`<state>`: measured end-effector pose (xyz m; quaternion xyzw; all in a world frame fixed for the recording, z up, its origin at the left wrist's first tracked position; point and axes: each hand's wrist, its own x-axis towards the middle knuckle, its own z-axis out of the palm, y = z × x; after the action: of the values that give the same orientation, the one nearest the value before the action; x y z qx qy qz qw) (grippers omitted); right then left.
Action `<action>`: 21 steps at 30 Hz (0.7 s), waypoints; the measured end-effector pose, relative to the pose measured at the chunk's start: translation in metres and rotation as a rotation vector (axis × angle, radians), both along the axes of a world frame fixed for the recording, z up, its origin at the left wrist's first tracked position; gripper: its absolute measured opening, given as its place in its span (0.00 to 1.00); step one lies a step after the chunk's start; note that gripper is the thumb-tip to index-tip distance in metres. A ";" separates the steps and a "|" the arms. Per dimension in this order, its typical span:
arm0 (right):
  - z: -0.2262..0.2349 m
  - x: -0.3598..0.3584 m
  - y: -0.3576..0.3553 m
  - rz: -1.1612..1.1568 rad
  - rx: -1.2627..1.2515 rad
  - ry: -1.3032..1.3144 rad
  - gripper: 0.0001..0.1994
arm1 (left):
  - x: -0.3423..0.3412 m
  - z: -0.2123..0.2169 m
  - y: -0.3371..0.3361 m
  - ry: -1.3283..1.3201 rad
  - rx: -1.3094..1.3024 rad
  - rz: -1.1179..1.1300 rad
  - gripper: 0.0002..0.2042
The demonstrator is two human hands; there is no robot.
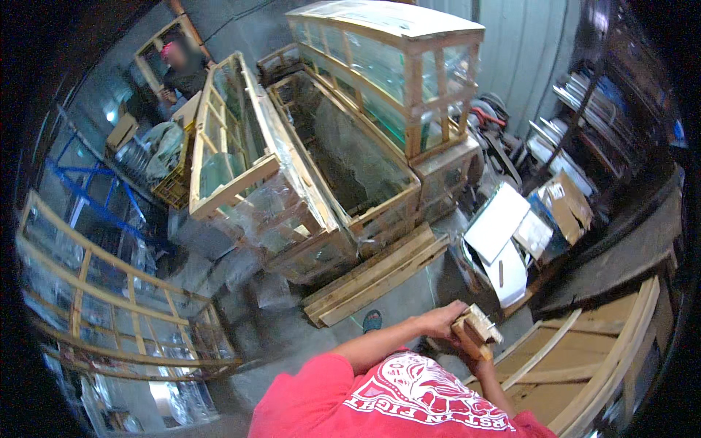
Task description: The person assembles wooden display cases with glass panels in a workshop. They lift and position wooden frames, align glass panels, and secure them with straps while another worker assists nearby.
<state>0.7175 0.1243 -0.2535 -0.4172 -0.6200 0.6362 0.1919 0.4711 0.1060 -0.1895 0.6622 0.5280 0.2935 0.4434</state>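
Note:
Close in front of my red shirt, my left hand [445,320] is wrapped round some pale wooden boards [478,332], seen nearly end-on. They look stacked together, with rough, light ends pointing to the right. My right hand [478,365] comes up from below and grips the same boards from the near side; its fingers are mostly hidden by the wood. To the left of my hands, two longer planks [376,276] lie side by side on the concrete floor, against a glass-sided wooden crate.
Large wooden crates holding glass panes [350,153] fill the middle. A wooden frame [109,292] leans at left. A cardboard box [566,204] and white panels [500,230] sit at right. Slatted panelling [584,365] stands near my right arm. Another person [182,69] stands far left.

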 end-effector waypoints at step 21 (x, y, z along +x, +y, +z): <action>0.015 0.014 -0.012 0.307 0.655 -0.269 0.26 | 0.017 -0.006 -0.026 0.016 -0.033 0.034 0.49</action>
<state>0.7317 0.1123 -0.2389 -0.3159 -0.8652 0.3655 0.1342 0.4877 0.0797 -0.1957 0.6479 0.5476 0.2871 0.4449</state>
